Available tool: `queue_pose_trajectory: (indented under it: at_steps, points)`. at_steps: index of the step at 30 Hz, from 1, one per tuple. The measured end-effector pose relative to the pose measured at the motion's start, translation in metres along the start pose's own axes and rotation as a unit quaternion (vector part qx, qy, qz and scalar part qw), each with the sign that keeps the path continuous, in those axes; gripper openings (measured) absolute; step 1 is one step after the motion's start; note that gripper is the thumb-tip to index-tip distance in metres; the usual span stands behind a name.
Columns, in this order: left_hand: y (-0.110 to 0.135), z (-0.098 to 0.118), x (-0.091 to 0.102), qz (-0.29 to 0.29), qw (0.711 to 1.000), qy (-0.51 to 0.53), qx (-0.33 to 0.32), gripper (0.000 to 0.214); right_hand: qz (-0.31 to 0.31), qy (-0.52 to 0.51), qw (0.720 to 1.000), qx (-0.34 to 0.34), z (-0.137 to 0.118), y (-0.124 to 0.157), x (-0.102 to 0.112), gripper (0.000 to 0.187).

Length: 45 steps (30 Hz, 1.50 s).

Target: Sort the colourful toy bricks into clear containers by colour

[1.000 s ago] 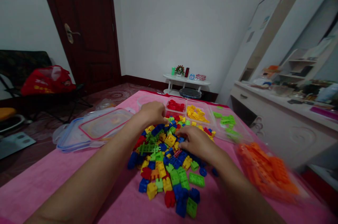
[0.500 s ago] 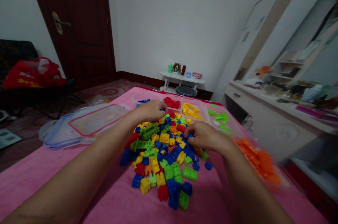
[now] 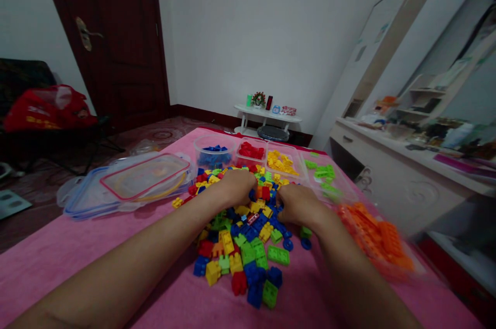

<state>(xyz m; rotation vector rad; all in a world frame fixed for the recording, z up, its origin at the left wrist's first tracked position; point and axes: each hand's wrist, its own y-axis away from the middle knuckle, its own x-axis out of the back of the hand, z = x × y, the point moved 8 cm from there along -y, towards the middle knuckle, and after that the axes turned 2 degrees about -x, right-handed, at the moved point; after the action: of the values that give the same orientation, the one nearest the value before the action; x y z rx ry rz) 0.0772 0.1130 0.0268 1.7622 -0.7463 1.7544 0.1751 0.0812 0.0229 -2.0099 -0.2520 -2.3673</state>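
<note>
A heap of mixed plastic building bricks (image 3: 226, 241), in blue, yellow, green, red and orange, covers the middle of the pink cloth. My left hand (image 3: 239, 187) is over the far part of the heap with its fingers curled down and closed at a blue building brick (image 3: 252, 195). Just to its right, my right hand (image 3: 297, 202) reaches into the heap's right side. Its fingers are bent together among blue bricks, and the hand hides what is between them. Two blue wheel-like pieces (image 3: 306, 243) lie in front of my right hand.
Behind the heap stand clear containers of blue bricks (image 3: 215, 155), red bricks (image 3: 251, 151), yellow bricks (image 3: 281, 162) and green bricks (image 3: 324, 172). A container of orange bricks (image 3: 372, 233) is at the right. Clear lids (image 3: 145, 176) are stacked at the left.
My left hand has come back from beside the blue container, down and right onto the heap. My right hand has stayed in nearly the same place, its fingers lower among the bricks.
</note>
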Motion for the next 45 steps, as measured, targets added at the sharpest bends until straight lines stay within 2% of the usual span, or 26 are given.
queue_pose_trajectory:
  at_steps: [5, 7, 9, 10, 11, 14, 16, 18, 20, 21, 23, 27, 30, 32, 34, 36, 38, 40, 41, 43, 45]
  points:
    - [-0.004, 0.001, -0.003, 0.021, 0.997, 0.058, -0.035, 0.031, 0.011, -0.009, 1.000, 0.001, 0.002, -0.001, -0.001, 0.014]
    - [-0.008, -0.003, -0.005, 0.037, 0.988, 0.147, -0.035, 0.024, 0.006, -0.021, 1.000, -0.001, 0.010, -0.001, 0.002, 0.015]
    - [-0.012, -0.008, -0.006, 0.046, 0.953, 0.298, -0.021, 0.021, 0.018, -0.054, 0.998, -0.002, 0.021, 0.001, 0.011, 0.015]
    - [-0.014, -0.011, -0.008, 0.047, 0.919, 0.390, -0.011, 0.023, 0.039, -0.080, 0.996, -0.001, 0.026, 0.002, 0.019, 0.015]
    - [-0.015, -0.012, -0.010, 0.040, 0.873, 0.485, 0.000, 0.024, 0.071, -0.110, 0.991, 0.001, 0.031, 0.003, 0.029, 0.016]
    - [-0.017, -0.007, -0.020, -0.014, 0.687, 0.726, 0.026, 0.025, 0.204, -0.208, 0.957, 0.009, 0.040, 0.011, 0.060, 0.019]
    - [-0.017, 0.003, -0.025, -0.071, 0.559, 0.825, 0.030, 0.027, 0.273, -0.268, 0.924, 0.019, 0.037, 0.015, 0.072, 0.021]
    - [-0.016, 0.013, -0.027, -0.118, 0.452, 0.884, 0.023, 0.031, 0.302, -0.328, 0.894, 0.044, 0.027, 0.015, 0.073, 0.025]
    - [-0.016, 0.019, -0.028, -0.144, 0.377, 0.915, 0.017, 0.035, 0.305, -0.374, 0.873, 0.072, 0.017, 0.012, 0.069, 0.029]
    - [-0.016, 0.021, -0.029, -0.153, 0.354, 0.922, 0.018, 0.035, 0.308, -0.388, 0.865, 0.079, 0.014, 0.011, 0.067, 0.030]
    - [-0.017, 0.023, -0.033, -0.165, 0.335, 0.927, 0.031, 0.031, 0.323, -0.396, 0.855, 0.081, 0.013, 0.011, 0.066, 0.030]
    - [-0.017, 0.023, -0.042, -0.166, 0.353, 0.918, 0.069, 0.014, 0.364, -0.380, 0.848, 0.060, 0.023, 0.016, 0.073, 0.023]
    - [-0.018, 0.011, -0.036, -0.111, 0.399, 0.906, 0.087, 0.011, 0.370, -0.374, 0.849, 0.052, 0.026, 0.018, 0.075, 0.019]
    - [-0.022, -0.010, -0.021, -0.023, 0.456, 0.885, 0.091, 0.010, 0.361, -0.372, 0.853, 0.052, 0.025, 0.017, 0.074, 0.018]
    - [-0.026, -0.043, 0.004, 0.102, 0.544, 0.828, 0.091, 0.009, 0.356, -0.366, 0.858, 0.054, 0.023, 0.015, 0.072, 0.016]
    - [-0.031, -0.081, 0.034, 0.230, 0.646, 0.721, 0.098, 0.008, 0.358, -0.359, 0.860, 0.060, 0.021, 0.014, 0.070, 0.015]
    - [-0.033, -0.121, 0.056, 0.333, 0.714, 0.601, 0.133, 0.008, 0.358, -0.356, 0.861, 0.062, 0.020, 0.013, 0.069, 0.014]
    - [-0.037, -0.155, 0.064, 0.366, 0.769, 0.489, 0.188, 0.011, 0.354, -0.357, 0.862, 0.061, 0.021, 0.011, 0.068, 0.014]
    - [-0.039, -0.170, 0.064, 0.367, 0.787, 0.447, 0.215, 0.015, 0.352, -0.357, 0.863, 0.059, 0.021, 0.010, 0.068, 0.014]
    - [-0.040, -0.192, 0.060, 0.361, 0.804, 0.403, 0.245, 0.022, 0.344, -0.356, 0.867, 0.055, 0.020, 0.007, 0.065, 0.014]
    - [-0.039, -0.201, 0.054, 0.352, 0.821, 0.376, 0.247, 0.026, 0.325, -0.350, 0.877, 0.057, 0.017, 0.003, 0.059, 0.015]
